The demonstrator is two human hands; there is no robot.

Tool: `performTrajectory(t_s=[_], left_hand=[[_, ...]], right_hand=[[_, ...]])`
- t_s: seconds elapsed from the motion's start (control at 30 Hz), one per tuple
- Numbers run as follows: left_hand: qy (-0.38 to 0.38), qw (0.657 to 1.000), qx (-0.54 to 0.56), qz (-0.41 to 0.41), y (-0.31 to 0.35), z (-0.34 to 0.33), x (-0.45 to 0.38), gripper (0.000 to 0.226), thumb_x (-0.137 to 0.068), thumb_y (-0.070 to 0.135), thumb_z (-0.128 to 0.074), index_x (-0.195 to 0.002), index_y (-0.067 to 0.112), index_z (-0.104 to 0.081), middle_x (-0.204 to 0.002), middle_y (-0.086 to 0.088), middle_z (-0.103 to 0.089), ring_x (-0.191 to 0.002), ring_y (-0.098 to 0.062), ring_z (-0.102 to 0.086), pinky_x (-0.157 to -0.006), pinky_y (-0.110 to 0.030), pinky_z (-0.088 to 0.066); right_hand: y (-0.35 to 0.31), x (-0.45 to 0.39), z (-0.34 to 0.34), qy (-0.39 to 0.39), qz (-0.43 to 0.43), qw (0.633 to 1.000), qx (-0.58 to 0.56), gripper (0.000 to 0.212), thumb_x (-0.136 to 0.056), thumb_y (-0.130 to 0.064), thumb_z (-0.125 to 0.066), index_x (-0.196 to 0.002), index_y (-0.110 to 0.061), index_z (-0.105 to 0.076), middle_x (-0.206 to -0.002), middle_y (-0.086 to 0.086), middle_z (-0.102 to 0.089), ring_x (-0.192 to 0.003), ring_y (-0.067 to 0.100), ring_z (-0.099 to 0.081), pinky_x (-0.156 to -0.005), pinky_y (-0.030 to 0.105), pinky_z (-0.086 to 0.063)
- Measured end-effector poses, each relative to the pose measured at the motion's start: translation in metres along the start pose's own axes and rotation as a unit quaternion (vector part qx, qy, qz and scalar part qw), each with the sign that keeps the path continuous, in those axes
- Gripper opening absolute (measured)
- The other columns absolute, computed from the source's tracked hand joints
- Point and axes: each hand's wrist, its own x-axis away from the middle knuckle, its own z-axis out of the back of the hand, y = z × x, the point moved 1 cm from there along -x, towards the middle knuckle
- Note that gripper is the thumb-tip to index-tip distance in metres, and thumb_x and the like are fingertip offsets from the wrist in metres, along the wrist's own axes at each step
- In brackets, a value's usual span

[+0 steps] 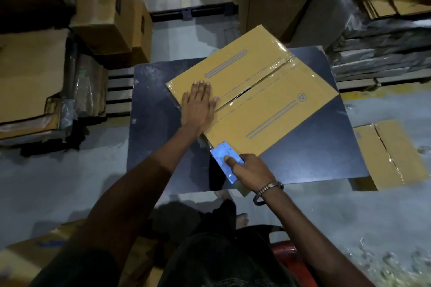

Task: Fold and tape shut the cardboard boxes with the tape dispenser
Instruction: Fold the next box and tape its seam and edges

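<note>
The cardboard box (254, 91) lies on the dark table (314, 147), turned so its centre seam runs from seven o'clock up to one o'clock, both top flaps folded down and a dark gap showing midway along the seam. Glossy tape shines at the far end of the seam, near one o'clock. The left hand (198, 105) is flat on the left flap, fingers straight and spread, palm pressing down right beside the seam. At the box's near corner, six o'clock from its middle, the right hand (250, 171) grips the blue tape dispenser (225, 161), thumb laid across its flat side, its front edge touching the box's near end. A metal bracelet (268, 190) circles that wrist. Out at three o'clock, another taped box (387, 154) sits on the floor beside the table. At nine and ten o'clock, stacks of flattened cardboard (30, 81) and brown cartons (105, 14) crowd the wooden pallets (119, 88).
</note>
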Motion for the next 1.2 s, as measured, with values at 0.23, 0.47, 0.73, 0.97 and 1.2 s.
performTrajectory(t_s=[0.23,0.47,0.73,0.97,1.2], left_hand=[[-0.014,0.998,-0.026,-0.059,0.016,-0.022,0.027,0.081,-0.105,0.07,-0.006,-0.169,0.02,-0.009,-0.177,0.0,-0.001,-0.163,-0.015,0.003,-0.131,-0.049,0.0],[-0.017,0.997,-0.039,-0.069,0.016,-0.023,0.025,0.082,-0.104,0.071,-0.003,-0.169,0.021,-0.004,-0.177,-0.001,0.004,-0.163,-0.016,0.008,-0.131,-0.049,0.001],[-0.016,0.994,-0.011,-0.111,0.036,-0.028,0.042,0.082,-0.107,0.067,-0.013,-0.168,0.013,-0.012,-0.176,-0.009,-0.006,-0.163,-0.022,-0.002,-0.13,-0.056,-0.003],[-0.008,0.982,-0.056,-0.177,0.038,-0.038,0.047,0.082,-0.107,0.071,-0.014,-0.169,0.018,-0.009,-0.177,-0.003,-0.006,-0.163,-0.017,-0.002,-0.129,-0.056,-0.004],[-0.011,0.983,-0.05,-0.178,0.038,-0.038,0.047,0.083,-0.106,0.072,-0.011,-0.169,0.019,-0.004,-0.177,-0.003,-0.002,-0.163,-0.016,0.001,-0.13,-0.055,-0.001]], right_hand=[[0.006,0.012,-0.006,0.026,0.004,1.0,0.003,0.055,-0.093,-0.064,-0.053,-0.061,-0.021,-0.039,-0.06,-0.004,-0.045,-0.065,0.024,-0.051,-0.056,0.034,-0.032],[0.045,0.031,-0.008,0.02,-0.006,0.999,0.038,0.072,-0.08,-0.088,-0.033,-0.084,-0.023,-0.064,-0.078,-0.001,-0.069,-0.083,0.024,-0.067,-0.078,0.044,-0.057],[0.045,0.03,-0.009,-0.001,-0.021,1.0,0.016,0.058,-0.079,-0.075,-0.038,-0.09,-0.027,-0.068,-0.078,-0.005,-0.07,-0.08,0.021,-0.069,-0.074,0.04,-0.057],[0.058,0.033,-0.006,0.017,-0.018,0.999,-0.033,0.046,-0.096,-0.062,-0.054,-0.095,-0.021,-0.074,-0.07,-0.003,-0.072,-0.067,0.011,-0.068,-0.065,0.034,-0.052],[0.092,0.062,-0.004,0.044,-0.043,0.996,-0.069,0.025,-0.099,-0.048,-0.062,-0.076,-0.039,-0.059,-0.054,-0.027,-0.058,-0.051,-0.002,-0.053,-0.057,0.025,-0.036]])
